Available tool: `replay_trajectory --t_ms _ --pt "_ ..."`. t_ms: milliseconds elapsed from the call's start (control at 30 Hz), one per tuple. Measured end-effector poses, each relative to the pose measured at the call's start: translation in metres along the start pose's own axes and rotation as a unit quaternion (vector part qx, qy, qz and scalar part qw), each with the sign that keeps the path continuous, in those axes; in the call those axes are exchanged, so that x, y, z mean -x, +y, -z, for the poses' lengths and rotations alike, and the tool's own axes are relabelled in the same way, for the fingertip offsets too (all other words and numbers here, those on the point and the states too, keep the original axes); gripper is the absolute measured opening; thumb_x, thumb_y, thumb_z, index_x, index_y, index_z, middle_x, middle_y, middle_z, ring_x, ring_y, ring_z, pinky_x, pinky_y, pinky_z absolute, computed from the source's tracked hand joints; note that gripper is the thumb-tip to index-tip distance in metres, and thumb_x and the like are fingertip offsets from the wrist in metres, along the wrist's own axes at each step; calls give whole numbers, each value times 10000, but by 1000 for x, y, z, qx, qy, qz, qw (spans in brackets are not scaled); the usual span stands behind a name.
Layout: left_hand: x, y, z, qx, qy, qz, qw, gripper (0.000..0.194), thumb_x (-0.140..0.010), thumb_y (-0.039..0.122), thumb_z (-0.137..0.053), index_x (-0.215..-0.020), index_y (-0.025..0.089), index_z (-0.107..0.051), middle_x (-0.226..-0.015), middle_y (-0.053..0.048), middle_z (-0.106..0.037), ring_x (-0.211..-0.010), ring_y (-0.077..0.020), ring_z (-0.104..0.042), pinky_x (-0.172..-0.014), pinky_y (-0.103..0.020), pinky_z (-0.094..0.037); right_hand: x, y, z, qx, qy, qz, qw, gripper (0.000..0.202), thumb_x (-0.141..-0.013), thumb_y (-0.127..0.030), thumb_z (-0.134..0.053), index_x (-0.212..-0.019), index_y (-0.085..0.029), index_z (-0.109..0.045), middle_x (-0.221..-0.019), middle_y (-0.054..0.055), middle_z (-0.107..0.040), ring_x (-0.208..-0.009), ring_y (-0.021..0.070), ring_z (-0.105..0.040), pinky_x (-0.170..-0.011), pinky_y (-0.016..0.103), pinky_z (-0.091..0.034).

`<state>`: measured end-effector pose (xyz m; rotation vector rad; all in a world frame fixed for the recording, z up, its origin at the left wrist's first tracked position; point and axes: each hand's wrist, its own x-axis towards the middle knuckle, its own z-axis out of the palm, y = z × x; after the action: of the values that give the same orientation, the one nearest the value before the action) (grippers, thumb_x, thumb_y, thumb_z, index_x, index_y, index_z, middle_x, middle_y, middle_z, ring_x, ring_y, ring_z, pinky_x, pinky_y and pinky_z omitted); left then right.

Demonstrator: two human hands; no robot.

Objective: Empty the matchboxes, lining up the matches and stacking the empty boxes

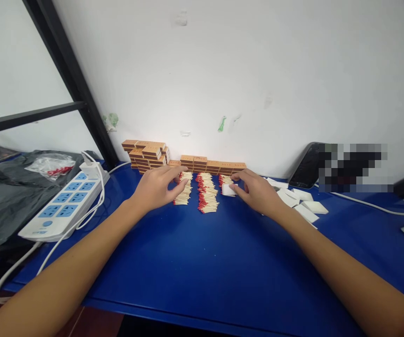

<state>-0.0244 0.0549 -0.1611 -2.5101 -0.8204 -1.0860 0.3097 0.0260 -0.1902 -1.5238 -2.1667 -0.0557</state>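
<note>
Three rows of red-tipped matches lie on the blue table: a left row [184, 195], a middle row [207, 192] and a right row [225, 179]. My left hand [156, 186] is over the left row, thumb and fingers apart. Its fingertips reach the matches, but whether they press on them I cannot tell. Between the thumb and fingers of my right hand [260, 191] is a small white matchbox tray [228, 190], held at the right row and hiding part of it. Behind the rows, brown matchboxes [219, 166] are stacked along the wall.
A taller matchbox stack [147, 154] stands at the back left. More white trays [305, 210] lie in a loose pile on the right. A dark phone [306, 166] leans on the wall. At left are a power strip [64, 206] with white cables and a black plastic bag [5, 201].
</note>
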Motion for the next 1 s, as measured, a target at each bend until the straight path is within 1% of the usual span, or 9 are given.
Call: replay_trajectory --t_ms 67,200,333,433,500,633,733,867,1000 --pt "0 0 0 1 -5 4 1000 249 -988 321 -609 -1174 180 -696 -829 -24 -759 -739 -168 -728 -698 -282 -563 0 0 0 0 5 10 1000 218 -1001 -344 -535 -1109 -192 -648 -1132 107 -690 -851 232 -659 -740 362 -490" --pt "0 0 1 5 -3 7 1000 255 -981 305 -617 -1191 180 -692 -832 -19 -762 -747 -171 -732 -700 -283 -563 3 0 4 8 -16 16 1000 186 -978 -319 -561 -1089 -204 -656 -1109 94 -683 -834 224 -657 -718 347 -487" --pt "0 0 1 4 -1 5 1000 256 -988 315 -610 -1192 184 -692 -842 -24 -768 -756 -173 -736 -708 -283 -564 5 0 8 19 -55 33 998 277 -952 -356 -613 -1184 -208 -640 -1219 115 -649 -888 235 -664 -753 352 -512" --pt "0 0 1 0 -5 3 1000 257 -989 319 -608 -1186 178 -694 -834 -23 -763 -742 -170 -731 -696 -279 -559 5 0 9 21 -65 39 997 329 -925 -338 -643 -1227 -211 -609 -1251 113 -645 -916 241 -661 -784 359 -515" --pt "0 0 1 -2 -8 1 1000 260 -990 318 -606 -1190 175 -692 -827 -19 -759 -740 -170 -728 -691 -280 -555 5 0 8 13 -62 34 997 291 -936 -333 -628 -1197 -208 -601 -1215 103 -666 -894 236 -658 -756 348 -502" --pt "0 0 1 -3 -7 6 1000 277 -993 328 -601 -1214 182 -684 -846 -22 -769 -753 -171 -732 -697 -281 -554 4 -2 6 2 -47 22 999 168 -997 -335 -541 -1084 -209 -613 -1058 84 -695 -830 221 -645 -686 321 -450" --pt "0 -1 1 -3 -7 11 1000 257 -989 322 -604 -1191 191 -695 -842 -22 -769 -750 -170 -730 -709 -283 -556 4 -4 3 8 -28 17 999 148 -1009 -322 -519 -1004 -217 -623 -992 73 -691 -798 214 -635 -673 315 -426" --pt "1 -1 0 -3 -14 11 1000 250 -991 334 -601 -1168 191 -704 -842 -31 -766 -737 -172 -722 -694 -284 -549 4 -5 2 8 -28 12 1000 174 -1019 -328 -497 -992 -218 -629 -1031 78 -694 -812 216 -641 -700 326 -441" --pt "0 -1 1 -9 -16 3 1000 242 -992 328 -604 -1159 186 -707 -844 -28 -766 -727 -168 -718 -679 -279 -539 5 -1 10 -1 -57 17 998 274 -974 -433 -593 -1136 -221 -652 -1170 97 -680 -867 234 -653 -724 343 -481"
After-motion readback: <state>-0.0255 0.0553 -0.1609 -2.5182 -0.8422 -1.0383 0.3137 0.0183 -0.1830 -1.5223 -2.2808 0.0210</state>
